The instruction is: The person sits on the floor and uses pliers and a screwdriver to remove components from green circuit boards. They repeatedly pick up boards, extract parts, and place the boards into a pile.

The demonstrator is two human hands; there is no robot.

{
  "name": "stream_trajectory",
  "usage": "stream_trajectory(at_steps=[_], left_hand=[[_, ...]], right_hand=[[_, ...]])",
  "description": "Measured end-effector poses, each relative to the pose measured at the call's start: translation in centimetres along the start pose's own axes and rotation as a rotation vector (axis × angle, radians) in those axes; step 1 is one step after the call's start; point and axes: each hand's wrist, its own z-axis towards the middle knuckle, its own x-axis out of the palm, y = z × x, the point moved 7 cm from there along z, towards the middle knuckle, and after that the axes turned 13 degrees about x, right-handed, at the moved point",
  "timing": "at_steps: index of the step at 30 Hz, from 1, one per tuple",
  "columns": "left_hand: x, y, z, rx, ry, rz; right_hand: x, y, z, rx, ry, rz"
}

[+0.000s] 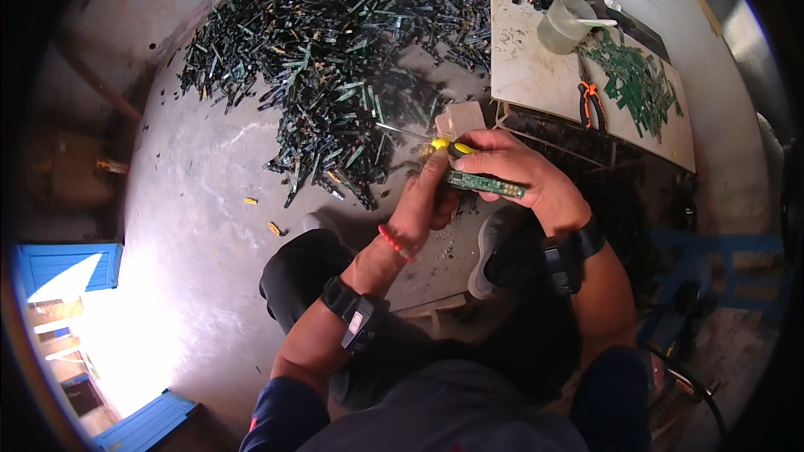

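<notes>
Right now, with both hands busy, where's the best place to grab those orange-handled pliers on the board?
Probably by the two orange handles. The pliers lie flat on the pale board, handles pointing toward the person, dark head away. Come from above on the near side and close fingers across both handles; green circuit strips crowd the right side, while the left is bare board.

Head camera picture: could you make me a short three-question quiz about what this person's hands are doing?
1. True or false: the right hand holds a green circuit board.
2. Which tool is in the left hand? A) hammer B) yellow-handled screwdriver C) brush
3. What orange-handled tool lies on the white board beside the loose green strips?

Key: 1 true; 2 B; 3 the pliers.
</notes>
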Motion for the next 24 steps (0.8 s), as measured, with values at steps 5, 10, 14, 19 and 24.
stream_trajectory(at_steps=[5,10,14,19,24], left_hand=[[-0.5,-0.5,-0.3,-0.051,-0.105,0.017],[-1.5,-0.3,0.4,-0.089,-0.083,-0.203],[-2.1,-0.8,0.5,-0.047,-0.167,-0.216],[-2.0,-0.1,0.6,-0.055,-0.178,-0.164],[-1.4,-0.4,0.4,-0.07,-0.083,-0.247]], right_hand=[[0.3,-0.4,0.5,0.028,-0.025,0.075],[-2.1,0.2,0.0,-0.122,-0.287,0.155],[-0.9,2.2,-2.9,-0.297,-0.291,0.048],[-0.5,2.4,-2.5,-0.36,-0.26,0.033],[-1.6,2.5,-2.5,-0.337,-0.181,0.1]])
